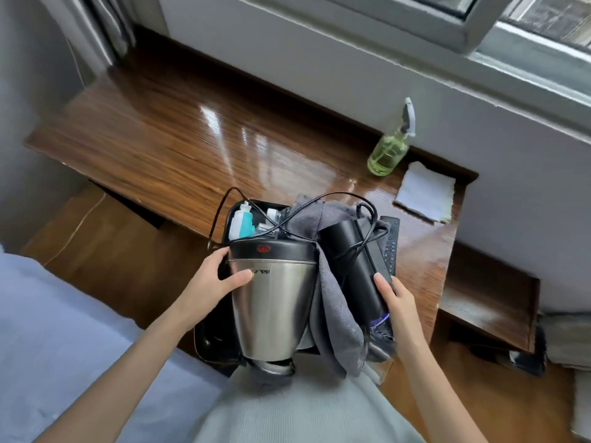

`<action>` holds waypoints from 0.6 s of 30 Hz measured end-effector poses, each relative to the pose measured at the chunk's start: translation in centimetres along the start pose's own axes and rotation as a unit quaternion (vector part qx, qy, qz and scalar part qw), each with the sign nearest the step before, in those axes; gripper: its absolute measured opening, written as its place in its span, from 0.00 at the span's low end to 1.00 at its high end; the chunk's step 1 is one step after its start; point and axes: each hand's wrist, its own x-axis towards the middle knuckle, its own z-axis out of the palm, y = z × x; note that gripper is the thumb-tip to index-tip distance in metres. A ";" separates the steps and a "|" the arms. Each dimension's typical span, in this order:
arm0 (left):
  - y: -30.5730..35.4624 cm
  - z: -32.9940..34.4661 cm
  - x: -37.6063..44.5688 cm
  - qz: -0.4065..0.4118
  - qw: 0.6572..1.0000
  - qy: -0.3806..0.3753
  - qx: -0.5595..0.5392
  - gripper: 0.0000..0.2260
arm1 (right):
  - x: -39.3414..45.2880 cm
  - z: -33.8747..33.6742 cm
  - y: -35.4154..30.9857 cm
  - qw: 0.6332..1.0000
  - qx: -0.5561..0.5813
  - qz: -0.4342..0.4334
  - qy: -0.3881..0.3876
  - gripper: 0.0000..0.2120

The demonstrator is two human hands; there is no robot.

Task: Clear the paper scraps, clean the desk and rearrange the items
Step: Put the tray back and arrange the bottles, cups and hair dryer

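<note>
I have the black tray (235, 215) loaded and lifted at the near edge of the glossy brown wooden desk (166, 135); my left hand (214, 279) curls round the tilted stainless-steel electric kettle (275, 302), thumb on the steel wall and fingers behind its black base; my right hand (395, 297) grips the lower end of the black cylindrical flask (355, 266) beside it. I judge the kettle heavy, stiff and slick, so the hold belongs low on the body with the tray carrying the weight; the grey cloth (332, 314) draped between them is soft and could slide; the loose black cord (287, 215) may snag. The small white and teal bottles (241, 223) at the tray's far end look light and apt to topple. There is small dark lettering on the kettle's steel, too small to read; no brand shows. A green spray bottle (387, 151) and a folded white cloth (423, 193) sit on the desk by the wall.
</note>
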 end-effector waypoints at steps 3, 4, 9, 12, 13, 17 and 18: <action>-0.7 -4.4 3.5 -0.017 1.000 0.009 0.002 0.45 | 2.9 4.4 -2.4 1.000 -0.011 0.000 -0.009 0.56; -0.9 -6.0 4.8 -0.022 1.000 0.012 0.003 0.48 | 3.7 6.2 -3.7 1.000 -0.011 -0.001 -0.013 0.56; -0.7 -14.5 10.6 -0.040 0.998 0.037 0.032 0.53 | 8.0 14.8 -8.6 0.999 0.024 0.024 -0.039 0.50; -0.5 -19.1 13.3 -0.058 0.997 0.041 0.033 0.48 | 10.0 19.3 -10.6 0.998 0.017 0.033 -0.044 0.52; -0.5 -20.5 14.1 -0.061 0.997 0.041 0.033 0.47 | 10.8 20.6 -11.1 0.998 0.014 0.042 -0.041 0.49; -1.1 -25.7 17.6 -0.070 0.996 0.040 0.031 0.47 | 12.8 25.6 -13.6 0.998 0.021 0.038 -0.040 0.41; -1.4 -27.0 18.4 -0.072 0.996 0.039 0.029 0.48 | 13.0 26.8 -14.4 0.998 0.025 0.038 -0.040 0.43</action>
